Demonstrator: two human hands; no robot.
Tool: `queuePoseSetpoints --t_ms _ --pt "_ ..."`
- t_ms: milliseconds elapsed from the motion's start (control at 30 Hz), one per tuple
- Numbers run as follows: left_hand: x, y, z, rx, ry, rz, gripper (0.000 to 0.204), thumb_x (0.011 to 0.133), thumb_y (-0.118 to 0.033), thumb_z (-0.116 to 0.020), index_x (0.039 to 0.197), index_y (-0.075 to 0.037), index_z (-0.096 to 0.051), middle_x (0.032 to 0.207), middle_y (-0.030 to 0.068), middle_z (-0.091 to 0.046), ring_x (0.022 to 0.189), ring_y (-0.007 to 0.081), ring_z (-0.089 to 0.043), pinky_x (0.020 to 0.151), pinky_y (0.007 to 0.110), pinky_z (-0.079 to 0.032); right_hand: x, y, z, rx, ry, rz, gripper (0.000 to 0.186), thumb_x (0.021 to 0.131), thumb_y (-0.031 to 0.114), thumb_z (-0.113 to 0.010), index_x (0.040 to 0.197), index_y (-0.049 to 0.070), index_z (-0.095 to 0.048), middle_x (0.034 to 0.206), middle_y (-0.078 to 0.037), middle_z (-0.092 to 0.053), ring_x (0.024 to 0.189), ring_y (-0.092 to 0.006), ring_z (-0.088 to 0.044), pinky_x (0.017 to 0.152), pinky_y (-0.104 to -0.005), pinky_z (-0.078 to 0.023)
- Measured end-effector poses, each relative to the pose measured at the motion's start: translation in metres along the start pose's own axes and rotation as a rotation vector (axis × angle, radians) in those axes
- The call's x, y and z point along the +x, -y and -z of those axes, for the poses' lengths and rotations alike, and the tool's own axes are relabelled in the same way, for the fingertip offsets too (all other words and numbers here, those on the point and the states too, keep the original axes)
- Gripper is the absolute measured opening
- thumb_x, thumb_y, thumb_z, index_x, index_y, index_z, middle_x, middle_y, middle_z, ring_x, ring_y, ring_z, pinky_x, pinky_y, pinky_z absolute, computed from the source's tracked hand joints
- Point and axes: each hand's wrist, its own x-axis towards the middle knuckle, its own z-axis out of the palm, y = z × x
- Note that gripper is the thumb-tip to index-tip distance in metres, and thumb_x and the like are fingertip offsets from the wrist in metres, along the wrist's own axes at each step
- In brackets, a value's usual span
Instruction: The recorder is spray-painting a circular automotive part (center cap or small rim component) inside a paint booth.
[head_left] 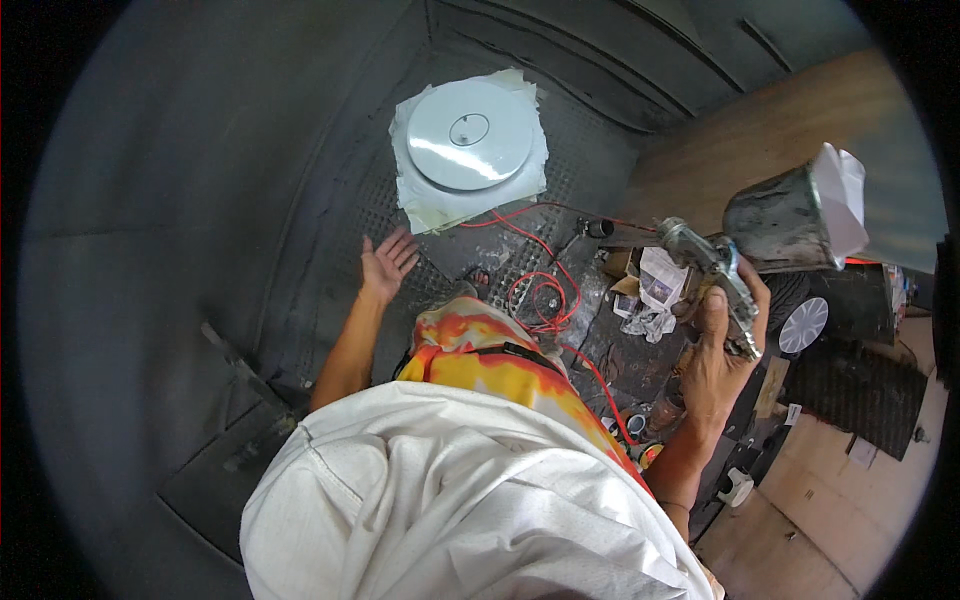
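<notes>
Dark spray booth, gritty floor

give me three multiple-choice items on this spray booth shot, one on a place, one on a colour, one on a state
1. Where does the white round disc lie?
A. on pale masking paper on the dark floor
B. in the left hand
C. on the wooden board

2. What colour is the hose coiled on the floor?
A. blue
B. red
C. green

3. How is the left hand?
A. shut on a rag
B. open and empty, fingers spread
C. pressed on the disc

Answers:
1. A, the paper shows all round the disc's rim.
2. B, its red loops lie by the person's feet.
3. B, its palm is bare, while the right hand has its grip on the spray gun.
</notes>
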Motion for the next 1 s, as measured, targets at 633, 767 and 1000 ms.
queuePoseSetpoints --t_ms 633,767,1000 --pt "0.015 -0.088 -0.014 0.122 -0.109 -0.291 0.078 0.101 -0.062 -0.020 0.131 0.000 -0.056 0.124 0.0146 -0.061 0.113 0.0267 -0.057 0.099 0.041 -0.044 0.001 -0.020 -0.038 0.159 0.259 -0.063 0.048 0.094 0.032 -0.066 0.130 0.003 -0.055 0.121 -0.011 -0.058 0.108 -0.0192 -0.057 0.091 -0.0311 -0.048" --pt "0.013 -0.166 -0.074 0.463 0.050 -0.526 0.073 0.102 -0.059 -0.025 0.125 0.000 -0.061 0.108 0.0107 -0.065 0.098 0.0185 -0.059 0.089 0.034 -0.047 0.023 -0.053 -0.067 0.145 0.212 -0.039 0.041 0.097 0.022 -0.060 0.132 0.001 -0.053 0.124 -0.012 -0.051 0.106 -0.0200 -0.057 0.084 -0.0327 -0.060" --pt "0.011 -0.211 -0.208 1.087 0.247 -0.484 0.072 0.101 -0.058 -0.033 0.116 0.005 -0.066 0.095 0.0105 -0.067 0.080 0.0169 -0.063 0.076 0.030 -0.052 0.061 -0.109 -0.112 0.055 0.082 -0.099 0.038 0.099 0.019 -0.057 0.135 0.006 -0.055 0.115 -0.009 -0.061 0.101 -0.0123 -0.057 0.073 -0.0219 -0.052"
